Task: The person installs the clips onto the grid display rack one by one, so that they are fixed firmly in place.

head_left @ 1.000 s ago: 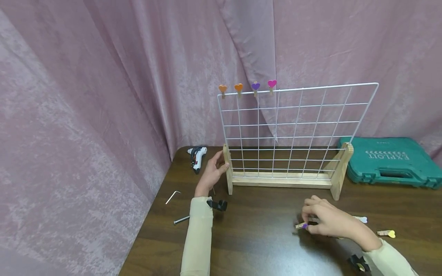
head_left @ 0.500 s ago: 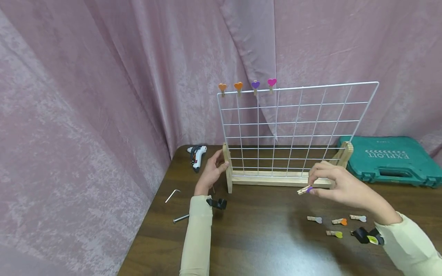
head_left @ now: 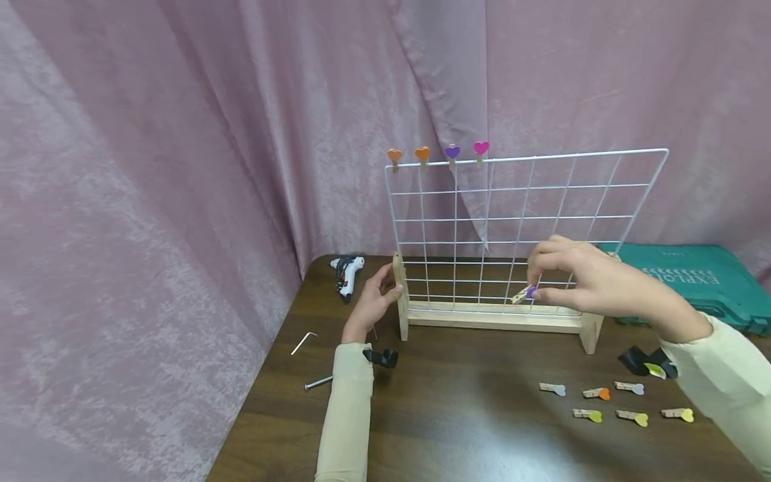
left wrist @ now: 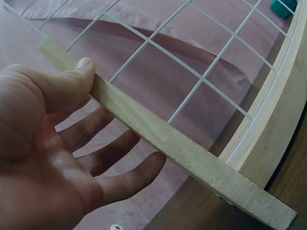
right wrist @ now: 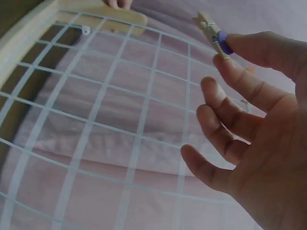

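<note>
My right hand (head_left: 581, 278) pinches a wooden clothespin (head_left: 521, 294) with a purple heart between thumb and index finger, in front of the grid's lower right part. The right wrist view shows the same clothespin (right wrist: 212, 33) by its heart end, its other fingers spread. My left hand (head_left: 371, 301) holds the left wooden upright (left wrist: 158, 129) of the stand, thumb on one face and fingertips on the other. The white wire grid (head_left: 526, 187) stands upright in the wooden base (head_left: 494, 318). Along its top left edge sit heart clothespins: two orange, one purple (head_left: 452, 152), one pink (head_left: 480, 148).
Several heart clothespins (head_left: 631, 418) lie on the table at right. Behind the right arm is a green case (head_left: 680, 268), partly hidden. At left lie a glue gun (head_left: 348, 274), a hex key (head_left: 303, 343) and a bolt (head_left: 318, 383). A pink curtain (head_left: 337, 120) hangs behind.
My right hand has lifted the purple-heart clothespin off the table and carried it up and forward to the grid, uncovering the clothespins beneath. My left hand stays on the upright.
</note>
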`<state>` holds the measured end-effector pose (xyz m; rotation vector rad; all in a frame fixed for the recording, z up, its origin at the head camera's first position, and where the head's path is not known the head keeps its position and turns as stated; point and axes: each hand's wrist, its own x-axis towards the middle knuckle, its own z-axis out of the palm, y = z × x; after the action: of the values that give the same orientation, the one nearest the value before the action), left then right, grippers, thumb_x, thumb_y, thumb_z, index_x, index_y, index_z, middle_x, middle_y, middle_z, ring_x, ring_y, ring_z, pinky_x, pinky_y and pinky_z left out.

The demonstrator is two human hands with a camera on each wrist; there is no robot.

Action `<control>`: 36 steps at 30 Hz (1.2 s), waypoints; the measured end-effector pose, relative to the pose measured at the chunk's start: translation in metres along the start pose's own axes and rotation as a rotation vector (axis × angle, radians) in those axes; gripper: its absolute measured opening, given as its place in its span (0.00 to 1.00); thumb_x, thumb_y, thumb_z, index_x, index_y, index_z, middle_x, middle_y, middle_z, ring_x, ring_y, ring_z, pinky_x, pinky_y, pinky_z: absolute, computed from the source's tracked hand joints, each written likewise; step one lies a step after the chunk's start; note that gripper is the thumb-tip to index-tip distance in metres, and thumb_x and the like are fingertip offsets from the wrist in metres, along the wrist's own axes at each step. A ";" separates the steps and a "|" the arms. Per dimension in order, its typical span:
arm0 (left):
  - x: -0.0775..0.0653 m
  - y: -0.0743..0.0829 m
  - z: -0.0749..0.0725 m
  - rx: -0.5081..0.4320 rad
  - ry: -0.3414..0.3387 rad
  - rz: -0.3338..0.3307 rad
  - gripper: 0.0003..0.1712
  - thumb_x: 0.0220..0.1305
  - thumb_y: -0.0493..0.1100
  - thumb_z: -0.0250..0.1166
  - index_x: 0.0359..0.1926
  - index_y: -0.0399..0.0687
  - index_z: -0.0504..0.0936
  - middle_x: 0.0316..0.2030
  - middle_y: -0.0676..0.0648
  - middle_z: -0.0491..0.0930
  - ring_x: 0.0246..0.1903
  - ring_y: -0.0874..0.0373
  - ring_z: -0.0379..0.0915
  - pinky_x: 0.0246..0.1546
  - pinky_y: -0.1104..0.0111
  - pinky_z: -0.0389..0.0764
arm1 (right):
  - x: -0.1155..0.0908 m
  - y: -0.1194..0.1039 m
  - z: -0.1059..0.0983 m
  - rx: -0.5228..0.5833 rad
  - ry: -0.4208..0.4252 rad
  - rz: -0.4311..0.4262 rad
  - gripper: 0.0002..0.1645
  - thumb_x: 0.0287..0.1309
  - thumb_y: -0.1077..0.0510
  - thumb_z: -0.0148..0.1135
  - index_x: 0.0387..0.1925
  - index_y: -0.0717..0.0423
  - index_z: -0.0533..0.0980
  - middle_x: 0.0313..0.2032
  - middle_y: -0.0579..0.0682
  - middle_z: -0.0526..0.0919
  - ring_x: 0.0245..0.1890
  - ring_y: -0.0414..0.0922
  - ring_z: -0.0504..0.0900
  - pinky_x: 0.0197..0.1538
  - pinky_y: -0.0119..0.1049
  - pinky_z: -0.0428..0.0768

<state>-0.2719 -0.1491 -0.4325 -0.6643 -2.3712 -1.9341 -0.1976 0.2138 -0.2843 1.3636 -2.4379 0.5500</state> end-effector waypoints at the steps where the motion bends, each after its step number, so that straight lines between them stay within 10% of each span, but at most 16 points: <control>1: 0.000 0.000 0.001 0.005 0.002 0.001 0.30 0.63 0.29 0.56 0.65 0.32 0.59 0.56 0.28 0.67 0.56 0.41 0.65 0.55 0.55 0.69 | 0.004 -0.001 -0.004 -0.018 -0.009 -0.013 0.13 0.46 0.59 0.68 0.28 0.37 0.75 0.32 0.32 0.71 0.35 0.31 0.66 0.33 0.32 0.69; 18: -0.002 0.003 0.002 0.002 0.019 0.014 0.30 0.62 0.28 0.56 0.65 0.32 0.59 0.54 0.29 0.69 0.53 0.41 0.67 0.53 0.54 0.71 | 0.086 -0.015 -0.110 -0.258 -0.046 -0.091 0.07 0.44 0.68 0.64 0.23 0.52 0.81 0.36 0.46 0.75 0.43 0.47 0.66 0.40 0.43 0.65; 36: -0.004 -0.002 0.005 0.014 0.057 0.029 0.31 0.60 0.28 0.58 0.64 0.29 0.60 0.50 0.27 0.72 0.50 0.35 0.68 0.49 0.61 0.75 | 0.150 0.001 -0.134 -0.383 -0.194 -0.085 0.08 0.41 0.72 0.62 0.17 0.59 0.81 0.31 0.51 0.78 0.42 0.53 0.67 0.43 0.49 0.69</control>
<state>-0.2679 -0.1457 -0.4362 -0.6312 -2.3264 -1.8966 -0.2656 0.1647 -0.1016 1.3966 -2.4491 -0.0741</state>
